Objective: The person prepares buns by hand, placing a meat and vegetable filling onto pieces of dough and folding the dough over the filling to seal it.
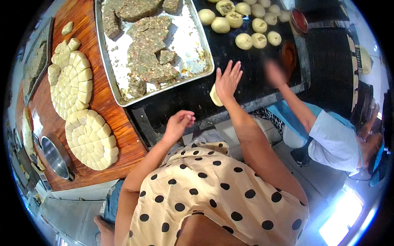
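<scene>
1. Resting spread against the dough piece on the black tabletop, the right hand seems placed for pressing
2. Left hand curls inward, any pinch unclear
3. Tray sits adjacent, probably for reach

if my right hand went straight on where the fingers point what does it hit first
Most likely the nearest pale dough ball on the black tabletop, just beyond the right hand; its height above the surface is hard to judge.
</scene>
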The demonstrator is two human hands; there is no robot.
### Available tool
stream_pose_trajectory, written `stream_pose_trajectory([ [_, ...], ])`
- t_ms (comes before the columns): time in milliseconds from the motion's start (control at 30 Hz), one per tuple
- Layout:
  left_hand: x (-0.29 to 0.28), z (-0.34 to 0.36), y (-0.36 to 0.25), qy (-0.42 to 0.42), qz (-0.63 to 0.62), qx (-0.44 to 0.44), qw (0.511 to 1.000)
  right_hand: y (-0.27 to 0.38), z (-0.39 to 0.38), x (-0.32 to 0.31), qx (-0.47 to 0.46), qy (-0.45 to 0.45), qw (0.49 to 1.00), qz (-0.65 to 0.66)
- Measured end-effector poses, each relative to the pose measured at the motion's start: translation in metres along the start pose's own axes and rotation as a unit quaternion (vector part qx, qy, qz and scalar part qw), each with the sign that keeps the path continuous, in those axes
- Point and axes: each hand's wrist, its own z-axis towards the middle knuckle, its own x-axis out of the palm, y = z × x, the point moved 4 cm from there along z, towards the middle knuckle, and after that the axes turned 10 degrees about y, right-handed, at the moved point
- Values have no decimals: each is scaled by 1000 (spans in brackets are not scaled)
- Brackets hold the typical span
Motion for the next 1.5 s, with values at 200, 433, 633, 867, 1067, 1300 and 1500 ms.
stream_pose_trajectory([
  [200,-15,-20,13,-9,27,-11,1000,43,-19,-12,-32,15,998,-47],
  [433,0,-32,2,21,49,-20,998,23,-34,-6,-33,6,998,48],
  [633,-12,-38,17,25,68,-61,996,-4,-39,-5,-67,36,997,-20],
  [867,-7,-30,10,3,61,-22,998,-44,-65,-20,36,-16,988,153],
  [1067,-10,-19,-6,2,90,-7,996,-84,-42,6,155,210,881,394],
  [1300,-5,-4,-46,-63,208,116,969,-9,-61,-79,-11,317,891,326],
  [1500,13,-3,-70,98,-207,23,973,66,-66,-148,-91,452,706,538],
])
